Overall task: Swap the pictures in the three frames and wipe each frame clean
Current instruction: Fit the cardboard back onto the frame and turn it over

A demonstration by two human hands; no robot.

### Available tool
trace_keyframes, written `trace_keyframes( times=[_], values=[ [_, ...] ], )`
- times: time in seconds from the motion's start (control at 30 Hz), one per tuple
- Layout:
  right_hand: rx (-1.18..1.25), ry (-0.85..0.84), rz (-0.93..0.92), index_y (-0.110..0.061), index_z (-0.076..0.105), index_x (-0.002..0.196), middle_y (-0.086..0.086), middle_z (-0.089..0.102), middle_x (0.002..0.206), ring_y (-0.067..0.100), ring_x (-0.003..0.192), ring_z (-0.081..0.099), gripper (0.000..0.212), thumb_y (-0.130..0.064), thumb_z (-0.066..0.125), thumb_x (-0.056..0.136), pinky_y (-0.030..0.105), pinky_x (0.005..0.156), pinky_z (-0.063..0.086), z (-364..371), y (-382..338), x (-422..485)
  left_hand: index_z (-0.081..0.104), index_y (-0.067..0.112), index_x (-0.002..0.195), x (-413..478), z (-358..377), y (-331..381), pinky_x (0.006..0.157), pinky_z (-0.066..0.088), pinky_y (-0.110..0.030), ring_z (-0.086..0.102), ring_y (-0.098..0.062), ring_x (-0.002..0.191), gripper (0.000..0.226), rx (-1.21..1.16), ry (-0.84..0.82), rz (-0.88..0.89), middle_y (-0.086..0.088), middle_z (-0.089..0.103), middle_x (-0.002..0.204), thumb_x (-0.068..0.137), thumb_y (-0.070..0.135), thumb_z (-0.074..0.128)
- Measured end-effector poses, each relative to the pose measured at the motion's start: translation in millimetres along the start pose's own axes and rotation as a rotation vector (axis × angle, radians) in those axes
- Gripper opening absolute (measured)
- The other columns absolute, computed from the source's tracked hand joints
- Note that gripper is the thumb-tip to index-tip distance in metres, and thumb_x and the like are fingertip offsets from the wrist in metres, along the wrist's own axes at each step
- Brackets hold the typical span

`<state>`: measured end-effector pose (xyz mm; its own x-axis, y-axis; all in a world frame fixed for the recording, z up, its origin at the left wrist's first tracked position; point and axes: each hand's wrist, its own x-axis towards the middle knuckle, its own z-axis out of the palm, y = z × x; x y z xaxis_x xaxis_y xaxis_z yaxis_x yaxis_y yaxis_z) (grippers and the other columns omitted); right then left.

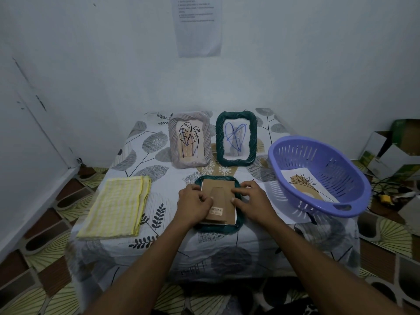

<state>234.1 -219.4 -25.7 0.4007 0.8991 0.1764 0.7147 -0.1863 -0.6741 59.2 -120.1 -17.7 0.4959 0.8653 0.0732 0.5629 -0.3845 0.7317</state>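
Observation:
A dark green frame [218, 228] lies face down on the table in front of me, its brown backing board [221, 201] on top. My left hand [194, 202] presses the board's left edge and my right hand [250, 201] its right edge, fingers curled on it. Behind stand a grey frame [175, 142] with a black leaf drawing and a second dark green frame [219, 142] with a blue heart drawing. A yellow checked cloth [118, 205] lies folded at the left. A loose picture [311, 187] of a plant lies in the purple basket [350, 196].
The small table [154, 246] has a leaf-patterned cover and stands against a white wall. A white paper sheet [279, 210] lies under the basket at the right. Cardboard boxes [391, 153] sit on the floor at far right.

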Motion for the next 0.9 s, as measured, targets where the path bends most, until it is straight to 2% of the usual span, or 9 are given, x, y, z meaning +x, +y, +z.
trace_keyframes(
  times=[0.1, 0.2, 0.33, 0.47, 0.57, 0.63, 0.77, 0.9],
  values=[
    [-0.022, -0.016, 0.006, -0.015, 0.066, 0.123, 0.006, 0.047, 0.128, 0.019, 0.116, 0.051, 0.040, -0.026, 0.070, 0.085, 0.031, 0.103, 0.040, 0, -1, 0, 0.067, 0.015, 0.069, -1, 0, -2, 0.105, 0.034, -0.042, 0.036, -0.025, 0.125, 0.023, 0.058, -0.009, 0.019, -0.004, 0.048, 0.129, 0.085, 0.032, 0.067],
    [-0.033, -0.018, -0.002, -0.015, 0.065, 0.125, 0.007, 0.046, 0.128, 0.019, 0.118, 0.049, 0.040, -0.026, 0.069, 0.087, 0.029, 0.104, 0.038, 1, -1, 0, 0.064, 0.019, 0.072, -2, -1, -3, 0.103, 0.032, -0.041, 0.033, -0.025, 0.126, 0.021, 0.087, -0.028, 0.043, -0.002, 0.047, 0.131, 0.088, 0.033, 0.063],
    [-0.050, -0.017, -0.009, -0.015, 0.064, 0.126, 0.006, 0.045, 0.129, 0.018, 0.120, 0.047, 0.040, -0.026, 0.068, 0.087, 0.024, 0.101, 0.034, 3, 0, 0, 0.062, 0.023, 0.080, -1, -6, -9, 0.103, 0.029, -0.040, 0.034, -0.023, 0.125, 0.016, 0.084, -0.068, 0.084, 0.000, 0.047, 0.134, 0.093, 0.029, 0.056],
    [-0.048, -0.013, 0.004, -0.015, 0.065, 0.124, 0.006, 0.046, 0.128, 0.019, 0.116, 0.050, 0.040, -0.026, 0.069, 0.086, 0.028, 0.102, 0.038, 3, 0, 1, 0.059, 0.033, 0.079, 5, -17, -18, 0.106, 0.032, -0.042, 0.042, -0.023, 0.122, 0.020, 0.030, -0.124, 0.155, -0.001, 0.052, 0.128, 0.090, 0.017, 0.059],
    [-0.059, 0.000, 0.004, -0.016, 0.065, 0.124, 0.006, 0.046, 0.128, 0.018, 0.117, 0.049, 0.040, -0.027, 0.070, 0.086, 0.027, 0.101, 0.037, 4, 0, 0, 0.067, 0.017, 0.103, 9, -20, -24, 0.102, 0.032, -0.028, 0.046, -0.022, 0.121, 0.023, 0.061, -0.143, 0.192, -0.004, 0.055, 0.128, 0.086, 0.003, 0.062],
    [-0.057, 0.001, 0.007, -0.016, 0.066, 0.124, 0.005, 0.047, 0.128, 0.018, 0.118, 0.049, 0.040, -0.027, 0.070, 0.086, 0.027, 0.100, 0.037, 3, 0, 0, 0.066, 0.010, 0.112, 11, -20, -26, 0.102, 0.035, -0.025, 0.049, -0.021, 0.119, 0.030, 0.059, -0.127, 0.209, -0.006, 0.057, 0.127, 0.084, 0.002, 0.065],
    [-0.056, -0.013, 0.005, -0.015, 0.065, 0.124, 0.005, 0.047, 0.127, 0.019, 0.118, 0.048, 0.040, -0.026, 0.069, 0.086, 0.027, 0.100, 0.036, 2, -1, 1, 0.065, 0.006, 0.118, 11, -22, -27, 0.102, 0.037, -0.023, 0.054, -0.020, 0.116, 0.036, 0.012, -0.108, 0.222, -0.007, 0.059, 0.127, 0.083, 0.003, 0.070],
    [-0.043, -0.024, -0.007, -0.015, 0.067, 0.122, 0.005, 0.046, 0.126, 0.017, 0.119, 0.047, 0.038, -0.025, 0.070, 0.086, 0.026, 0.100, 0.036, 1, -1, 0, 0.068, 0.006, 0.114, 10, -24, -31, 0.100, 0.038, -0.022, 0.054, -0.013, 0.110, 0.034, -0.029, -0.099, 0.233, -0.006, 0.061, 0.126, 0.081, 0.005, 0.073]
  ],
)
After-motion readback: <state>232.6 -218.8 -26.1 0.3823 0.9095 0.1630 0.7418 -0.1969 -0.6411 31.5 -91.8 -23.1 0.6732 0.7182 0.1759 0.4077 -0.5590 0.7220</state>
